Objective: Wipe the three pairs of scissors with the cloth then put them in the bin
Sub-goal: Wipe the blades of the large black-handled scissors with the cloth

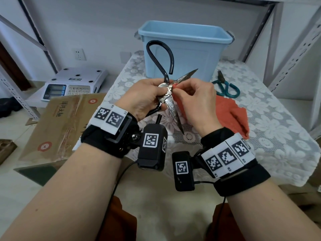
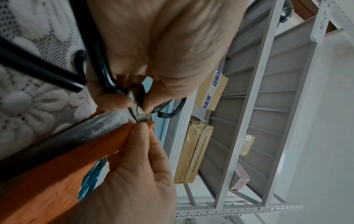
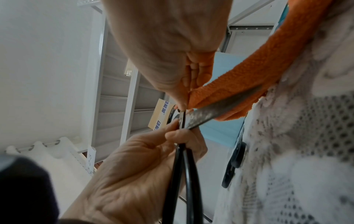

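Steel, heavy-looking and stiff: we judge the black-handled scissors (image 1: 167, 94) won't flex, but the worn blades are splayed wide with bare points, so we hold at the pivot, not the edges. Our left hand (image 1: 147, 96) has its fingers (image 2: 114, 101) curled round pivot and lower handle loop, above the desk (image 1: 271, 122). Our right hand (image 1: 194, 101) pinches the orange cloth (image 1: 232, 115), soft and limp, against a blade by the pivot. Blue bin (image 1: 185, 49) stands behind; teal scissors (image 1: 225, 86) lie right, untouched. Third pair isn't visible.
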